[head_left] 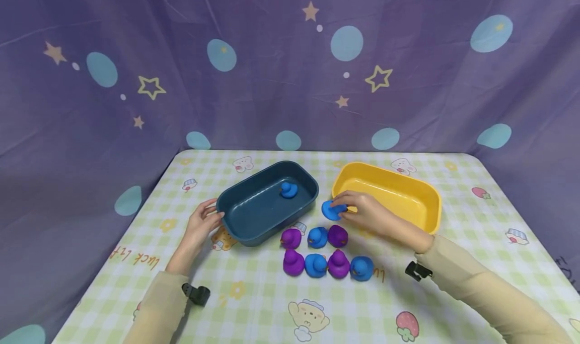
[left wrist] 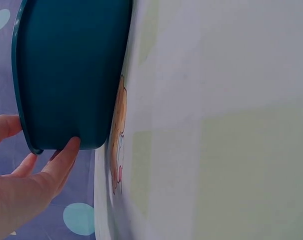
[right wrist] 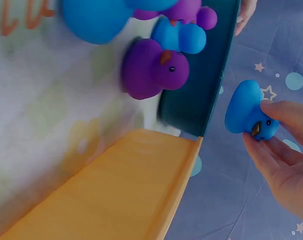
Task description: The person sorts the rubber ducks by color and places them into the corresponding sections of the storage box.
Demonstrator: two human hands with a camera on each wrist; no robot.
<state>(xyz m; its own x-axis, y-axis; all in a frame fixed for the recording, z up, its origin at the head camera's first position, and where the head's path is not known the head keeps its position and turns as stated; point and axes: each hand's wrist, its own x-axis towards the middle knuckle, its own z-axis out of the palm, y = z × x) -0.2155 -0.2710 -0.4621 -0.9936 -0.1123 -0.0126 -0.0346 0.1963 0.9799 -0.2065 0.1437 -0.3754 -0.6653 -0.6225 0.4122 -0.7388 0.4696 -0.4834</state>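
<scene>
A blue rubber duck [right wrist: 244,107] is pinched by its head between the thumb and fingers of my right hand [head_left: 364,210], raised near the left end of the yellow bin [head_left: 389,170]. My left hand [head_left: 202,223] holds the left end of the dark teal bin [head_left: 267,233], its thumb and fingers at the rim and end wall. Inside that bin, toward its far right, sits another blue duck [head_left: 288,190]. Below the bins, two rows of ducks stand on the table, among them a purple duck [head_left: 293,262] and a blue duck [head_left: 362,268].
A checked cloth [head_left: 254,314] with printed cartoons covers the table. The two bins stand side by side toward the back, with a narrow gap between them. Behind the table hangs a purple curtain [head_left: 281,82] with stars and ovals.
</scene>
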